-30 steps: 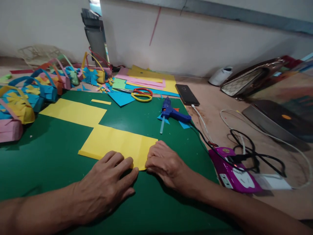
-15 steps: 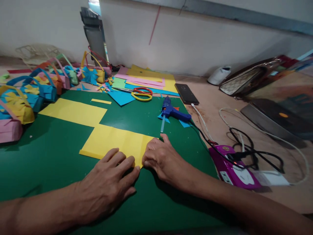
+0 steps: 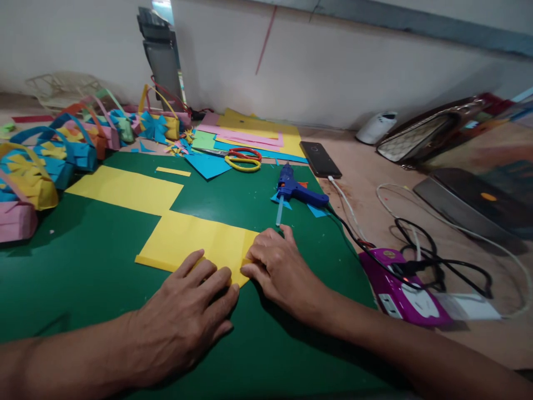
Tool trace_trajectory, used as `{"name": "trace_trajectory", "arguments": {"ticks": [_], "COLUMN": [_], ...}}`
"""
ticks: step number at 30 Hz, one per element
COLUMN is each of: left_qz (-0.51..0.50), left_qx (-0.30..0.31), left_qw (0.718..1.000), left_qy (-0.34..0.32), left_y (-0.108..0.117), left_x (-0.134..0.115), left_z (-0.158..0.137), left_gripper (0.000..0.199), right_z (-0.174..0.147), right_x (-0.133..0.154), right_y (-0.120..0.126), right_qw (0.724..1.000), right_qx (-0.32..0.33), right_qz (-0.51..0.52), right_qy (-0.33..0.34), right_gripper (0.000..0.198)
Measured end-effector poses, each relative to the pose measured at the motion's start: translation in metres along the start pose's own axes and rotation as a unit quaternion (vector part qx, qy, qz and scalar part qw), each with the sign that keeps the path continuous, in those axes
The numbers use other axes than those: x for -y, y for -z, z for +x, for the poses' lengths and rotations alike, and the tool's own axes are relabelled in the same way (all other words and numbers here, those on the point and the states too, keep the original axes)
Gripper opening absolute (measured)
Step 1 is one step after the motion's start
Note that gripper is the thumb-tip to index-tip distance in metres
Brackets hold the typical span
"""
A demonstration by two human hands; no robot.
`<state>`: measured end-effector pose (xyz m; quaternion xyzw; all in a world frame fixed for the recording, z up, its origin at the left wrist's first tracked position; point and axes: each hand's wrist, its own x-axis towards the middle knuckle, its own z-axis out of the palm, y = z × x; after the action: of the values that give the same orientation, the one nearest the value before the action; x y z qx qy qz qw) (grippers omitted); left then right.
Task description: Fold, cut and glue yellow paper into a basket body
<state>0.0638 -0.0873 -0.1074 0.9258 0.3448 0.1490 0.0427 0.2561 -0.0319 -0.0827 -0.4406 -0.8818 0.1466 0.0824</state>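
A yellow sheet of paper [image 3: 204, 236] lies on the green mat, its near edge folded into a narrow strip at the left. My left hand [image 3: 187, 311] rests on that near edge, fingers spread and pressing down. At the sheet's right end my right hand [image 3: 278, 266] is closed, pinching the lifted, folded edge between thumb and fingers. Part of the right end is hidden under this hand. Just beyond it lies a blue glue gun [image 3: 291, 189] with a clear glue stick poking out. A second yellow sheet [image 3: 125, 189] lies flat to the upper left.
Several small paper baskets [image 3: 54, 158] line the left side. Scissors [image 3: 244, 158] lie on colored paper sheets [image 3: 258, 133] at the back. To the right are a phone [image 3: 320, 158], a purple power strip [image 3: 403, 289] with tangled cables, and a bag [image 3: 428, 133].
My right hand has turned slightly and moved a little right, folding the sheet's right edge up toward the left. My left hand stays nearly in place.
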Motion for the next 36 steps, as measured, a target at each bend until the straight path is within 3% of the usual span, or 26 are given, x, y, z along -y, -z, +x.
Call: {"name": "trace_trajectory", "arguments": {"ticks": [12, 19, 27, 36], "left_qz": [-0.028, -0.038, -0.037, -0.054], "left_qx": [-0.009, -0.045, 0.059, 0.089], "left_qw": [0.999, 0.998, 0.997, 0.995], "left_qy": [-0.026, -0.029, -0.013, -0.008], "left_y": [-0.0008, -0.0008, 0.0058, 0.0085], "left_x": [0.0022, 0.0019, 0.0012, 0.0014], "left_z": [0.0009, -0.0009, 0.0026, 0.0041], "left_gripper": [0.024, 0.022, 0.035, 0.036], "right_z": [-0.0045, -0.0033, -0.0039, -0.0045], "right_x": [-0.0042, -0.0053, -0.004, -0.0012], "right_y": [-0.0089, -0.0101, -0.0094, -0.004], "right_qw": [0.998, 0.998, 0.998, 0.999], "right_qx": [-0.055, -0.061, -0.06, -0.036], "right_qz": [-0.011, -0.01, -0.006, -0.004], "right_qy": [0.018, 0.021, 0.017, -0.002], "right_gripper": [0.022, 0.022, 0.023, 0.024]}}
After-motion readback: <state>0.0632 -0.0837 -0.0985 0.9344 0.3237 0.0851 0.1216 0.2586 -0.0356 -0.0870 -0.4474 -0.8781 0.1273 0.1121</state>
